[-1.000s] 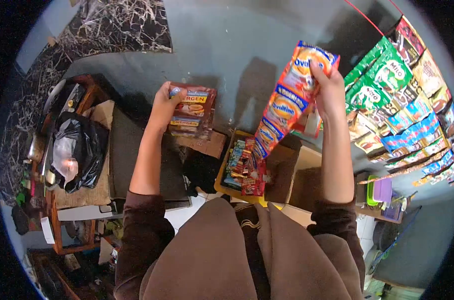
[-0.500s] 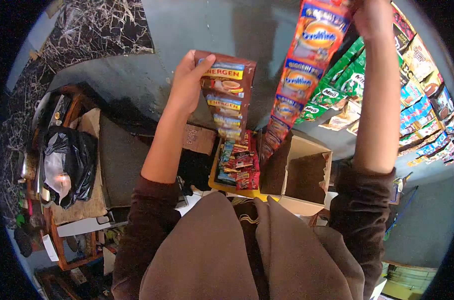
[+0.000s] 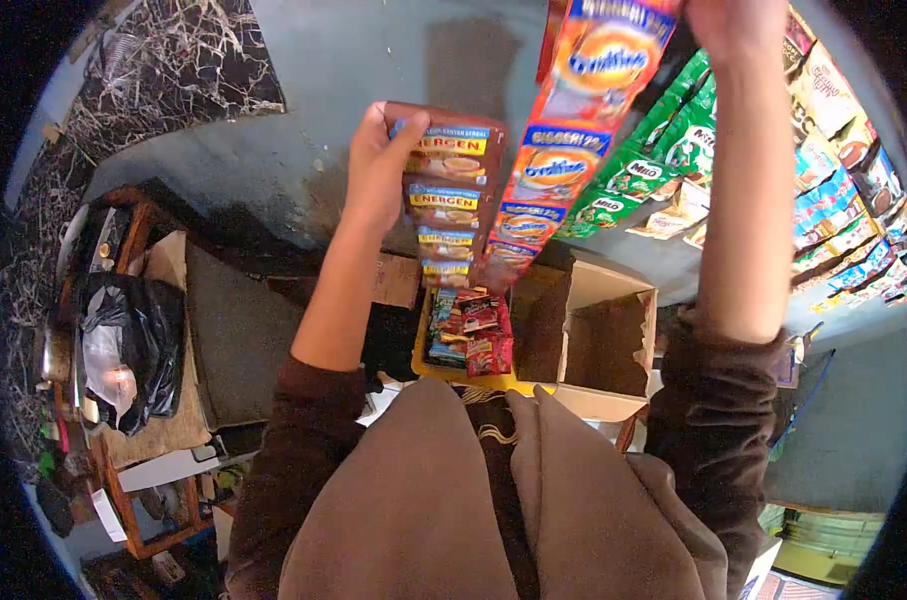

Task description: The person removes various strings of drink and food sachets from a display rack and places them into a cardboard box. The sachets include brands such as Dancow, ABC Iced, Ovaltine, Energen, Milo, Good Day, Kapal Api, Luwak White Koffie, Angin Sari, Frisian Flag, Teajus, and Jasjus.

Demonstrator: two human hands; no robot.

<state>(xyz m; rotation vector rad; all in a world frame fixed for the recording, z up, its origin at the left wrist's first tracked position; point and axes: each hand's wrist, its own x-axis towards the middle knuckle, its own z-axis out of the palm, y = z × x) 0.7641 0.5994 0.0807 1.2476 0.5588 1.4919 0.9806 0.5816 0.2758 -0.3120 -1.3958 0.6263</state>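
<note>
Hanging from my left hand (image 3: 379,175) is a strip of Energen cereal sachets (image 3: 444,203), brown with yellow labels; thumb and fingers pinch its top edge. Up at the top edge of the view, my right hand (image 3: 739,30) is closed at the upper end of a red and blue strip of Ovaltine sachets (image 3: 559,165). Its fingertips are partly cut off and blurred. The Ovaltine strip slants down to the left, its lower end close beside the Energen strip. Below both strips, loose red and blue sachets (image 3: 484,335) fill a yellow container (image 3: 421,368).
An open cardboard box (image 3: 609,340) stands right of the container. Green Milo sachets (image 3: 642,175) and other sachet strips (image 3: 834,235) hang along the wall at right. To the left, a black plastic bag (image 3: 154,340) lies on a wooden shelf unit (image 3: 139,450).
The Ovaltine strip has swung left and now hangs nearer the Energen strip. My right hand has shifted slightly up and left. My left hand keeps its hold.
</note>
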